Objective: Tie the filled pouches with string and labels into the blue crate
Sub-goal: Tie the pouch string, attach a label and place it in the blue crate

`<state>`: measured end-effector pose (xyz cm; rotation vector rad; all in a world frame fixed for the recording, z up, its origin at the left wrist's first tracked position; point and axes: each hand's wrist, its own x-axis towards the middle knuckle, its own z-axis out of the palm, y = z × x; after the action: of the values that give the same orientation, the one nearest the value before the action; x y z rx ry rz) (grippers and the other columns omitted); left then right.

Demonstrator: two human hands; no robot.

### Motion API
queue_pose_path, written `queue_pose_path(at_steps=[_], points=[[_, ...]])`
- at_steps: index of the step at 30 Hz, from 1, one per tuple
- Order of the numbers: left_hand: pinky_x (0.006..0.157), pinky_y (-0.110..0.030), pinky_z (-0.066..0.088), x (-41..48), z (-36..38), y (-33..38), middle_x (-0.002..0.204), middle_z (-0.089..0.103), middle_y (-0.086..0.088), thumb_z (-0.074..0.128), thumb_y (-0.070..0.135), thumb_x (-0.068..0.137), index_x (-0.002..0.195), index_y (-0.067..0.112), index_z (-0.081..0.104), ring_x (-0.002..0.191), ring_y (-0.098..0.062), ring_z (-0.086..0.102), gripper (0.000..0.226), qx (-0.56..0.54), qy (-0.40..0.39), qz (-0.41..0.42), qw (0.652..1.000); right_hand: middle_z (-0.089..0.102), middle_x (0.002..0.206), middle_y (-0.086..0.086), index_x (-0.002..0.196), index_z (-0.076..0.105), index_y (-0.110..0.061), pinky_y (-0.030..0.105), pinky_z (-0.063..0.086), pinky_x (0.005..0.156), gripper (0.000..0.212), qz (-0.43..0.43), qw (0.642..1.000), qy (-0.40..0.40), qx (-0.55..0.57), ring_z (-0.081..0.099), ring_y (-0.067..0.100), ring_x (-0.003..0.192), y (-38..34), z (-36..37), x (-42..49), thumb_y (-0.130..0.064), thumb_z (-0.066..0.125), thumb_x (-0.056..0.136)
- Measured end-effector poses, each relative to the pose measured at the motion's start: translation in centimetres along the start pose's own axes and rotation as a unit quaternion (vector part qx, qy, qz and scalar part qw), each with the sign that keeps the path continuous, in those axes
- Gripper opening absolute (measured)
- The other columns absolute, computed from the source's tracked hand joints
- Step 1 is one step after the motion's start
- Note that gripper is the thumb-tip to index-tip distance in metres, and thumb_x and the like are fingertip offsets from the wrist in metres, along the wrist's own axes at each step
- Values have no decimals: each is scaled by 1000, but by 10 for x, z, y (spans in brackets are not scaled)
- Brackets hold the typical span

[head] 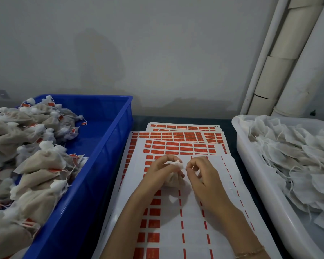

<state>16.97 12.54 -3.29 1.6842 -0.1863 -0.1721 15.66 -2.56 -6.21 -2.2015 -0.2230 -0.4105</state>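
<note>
Label sheets [191, 221] lie under both wrists. My left hand [162, 170] grips the pouch [173, 181] at its gathered neck; my right hand [201, 176] pinches what I take for string [185, 166] just beside it. Soft, light, squashy, I'd judge: hold the neck. Left of that hand, the blue crate [118, 131].

Blue crate [108, 139], red-and-white label sheets [176, 143], beige pouches [41, 161], white tub [251, 165].

— What is carried by the table [227, 126]?
— A blue crate [110, 143] is set at the left, a white tub [251, 165] at the right.
— And between them?
— Overlapping sheets of red labels [178, 141] are spread on the dark surface, just beside both.
</note>
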Motion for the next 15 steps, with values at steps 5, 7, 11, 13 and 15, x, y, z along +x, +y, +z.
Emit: queue_pose_path(at_steps=[5,7,11,13,15], points=[[73,-30,51,11,7,5,91,62,-9,58,10,86,85,11,62,76,-19,62,5,-76,-3,-93,993,57,87,-16,83,55,-33,9,44,69,14,23,999,33,-9,57,7,76,-2,1,2,-24,65,87],[75,-34,50,14,7,6,83,59,-12,55,7,89,81,6,57,70,-18,57,9,-87,-6,-120,989,60,86,-13,82,59,-29,12,47,70,9,33,999,40,-12,57,8,75,-3,1,2,-25,67,86],[78,-30,49,8,5,6,79,60,-8,52,16,92,79,11,57,70,-16,57,15,-81,14,-90,992,63,85,-12,82,62,-27,15,48,71,7,55,996,64,-1,58,9,76,-4,-1,2,-25,67,86],[82,-34,48,8,6,6,82,61,-9,46,17,95,82,9,58,74,-16,58,20,-97,44,-95,990,63,86,-11,82,62,-26,17,49,72,7,69,995,70,4,58,9,76,-4,-2,2,-24,67,86],[85,-35,47,11,6,8,88,60,-12,46,15,95,85,7,57,78,-19,57,17,-82,51,-105,990,64,87,-10,83,62,-26,19,50,74,6,80,994,74,4,58,9,76,-4,-3,2,-25,67,86]])
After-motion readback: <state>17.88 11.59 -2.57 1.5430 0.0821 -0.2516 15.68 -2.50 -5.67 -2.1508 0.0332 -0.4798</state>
